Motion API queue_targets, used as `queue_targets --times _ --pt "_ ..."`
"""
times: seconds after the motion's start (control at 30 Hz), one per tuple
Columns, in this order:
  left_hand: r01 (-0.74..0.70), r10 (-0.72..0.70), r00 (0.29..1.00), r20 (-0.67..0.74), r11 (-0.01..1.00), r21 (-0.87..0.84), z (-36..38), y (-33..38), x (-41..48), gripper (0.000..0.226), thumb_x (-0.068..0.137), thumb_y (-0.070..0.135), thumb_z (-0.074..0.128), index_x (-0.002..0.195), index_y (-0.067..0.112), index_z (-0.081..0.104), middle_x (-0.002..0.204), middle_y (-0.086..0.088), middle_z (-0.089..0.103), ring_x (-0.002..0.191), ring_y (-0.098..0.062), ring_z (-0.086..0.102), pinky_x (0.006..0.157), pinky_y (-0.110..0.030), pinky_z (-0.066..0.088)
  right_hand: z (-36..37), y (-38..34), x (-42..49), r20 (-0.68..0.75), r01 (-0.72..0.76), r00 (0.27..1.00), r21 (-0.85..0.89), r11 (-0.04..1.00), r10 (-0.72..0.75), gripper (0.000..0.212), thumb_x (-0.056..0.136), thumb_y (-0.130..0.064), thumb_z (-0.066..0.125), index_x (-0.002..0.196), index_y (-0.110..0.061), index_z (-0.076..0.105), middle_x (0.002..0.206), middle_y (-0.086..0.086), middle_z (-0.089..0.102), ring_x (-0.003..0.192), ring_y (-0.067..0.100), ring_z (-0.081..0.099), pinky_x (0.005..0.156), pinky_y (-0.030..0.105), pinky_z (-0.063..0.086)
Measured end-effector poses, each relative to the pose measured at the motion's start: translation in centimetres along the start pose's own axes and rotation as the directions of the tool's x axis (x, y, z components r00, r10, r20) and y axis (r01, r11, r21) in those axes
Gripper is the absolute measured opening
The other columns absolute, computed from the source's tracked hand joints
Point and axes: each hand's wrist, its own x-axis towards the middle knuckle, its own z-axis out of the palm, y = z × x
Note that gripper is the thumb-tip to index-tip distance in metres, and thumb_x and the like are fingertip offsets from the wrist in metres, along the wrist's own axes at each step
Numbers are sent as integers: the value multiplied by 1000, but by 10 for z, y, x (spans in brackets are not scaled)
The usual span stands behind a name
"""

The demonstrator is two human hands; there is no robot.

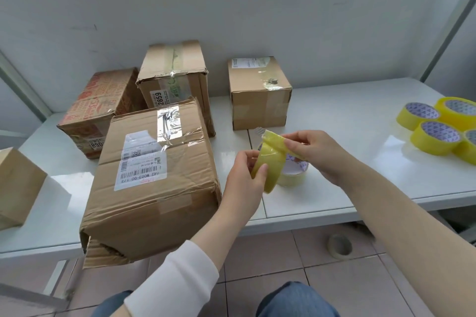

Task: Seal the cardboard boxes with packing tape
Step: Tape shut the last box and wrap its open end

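Peeling tape: left hand [244, 177] grips the yellow tape roll [269, 166] above the desk [360, 162], right hand [318, 153] fingers pinch its free end [277, 139]. Large cardboard box [154, 183] sits just left, overhanging the edge. Risk: loose end folds onto itself or splits if pulled crooked.

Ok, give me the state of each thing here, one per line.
Tape roll: gripped by left hand, end pinched and peeled up by right hand.
Second tape roll: flat on the table.
Large labelled box: closed, overhanging table edge, bottom flap loose.
Small box: taped shut.
Four spare rolls: flat, clustered.
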Motion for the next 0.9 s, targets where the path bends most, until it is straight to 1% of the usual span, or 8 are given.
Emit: queue_targets --times 0.17,0.27,0.43,0.57,0.67,0.77,0.83,0.9 --pt "25 -23 997 75 1000 -18 -10 18 -14 38 94 14 55 123 32 39 95 -13 62 81 -11 55 62 -7 43 18 -12 -20 -253 84 965 30 996 -74 12 92 -9 56 90 -18 64 88 2 66 89 21 62 85 34 52" --pt "38 -36 996 79 999 -29 -15 28 -18 37 94 17 54 125 32 41 99 -16 63 83 -13 55 65 -9 43 27 -19 -28 -368 111 925 32 993 -92 9 93 -13 54 95 -17 62 96 5 66 94 21 62 84 32 52" --pt "122 -107 986 132 986 -113 -23 40 -22 41 95 18 51 133 32 43 108 -17 63 88 -16 56 78 -25 45 31 -30 -38 -383 142 919 108 984 -90 11 95 -13 51 96 -18 61 87 -2 62 84 14 59 79 28 50" --pt "164 -140 977 161 975 -148 -27 40 -26 36 96 17 44 125 37 49 85 -6 56 79 -18 50 91 -45 49 33 -38 -46 -360 197 918 49 979 -166 13 96 -14 49 96 -22 58 83 -8 57 78 6 53 69 18 43" --pt "89 -60 979 196 986 -141 -30 45 -27 38 97 14 43 128 35 49 76 2 54 70 -13 49 77 -34 49 29 -47 -50 -309 222 930 40 974 -199 17 96 -14 48 89 -27 57 79 -7 56 69 6 49 65 18 40" --pt "57 -36 982 186 992 -110 -30 53 -26 28 97 20 49 120 35 53 92 2 59 78 -13 56 72 -26 49 25 -57 -55 -259 248 938 45 968 -228 20 96 -13 48 88 -29 57 76 -8 57 58 -2 50 61 12 40" --pt "6 2 994 110 997 -76 -28 54 -25 12 95 26 54 103 33 57 106 -3 56 90 -16 59 74 -26 51 24 -62 -60 -235 259 942 58 964 -239 19 96 -13 48 89 -28 57 76 -9 57 54 -7 51 58 9 41" --pt "-68 67 997 -30 997 -32 -29 53 -22 6 92 31 58 86 33 56 116 -5 52 101 -14 55 79 -14 46 24 -66 -62 -222 265 942 34 964 -251 19 95 -13 49 89 -29 57 77 -9 57 54 -10 51 59 7 42"
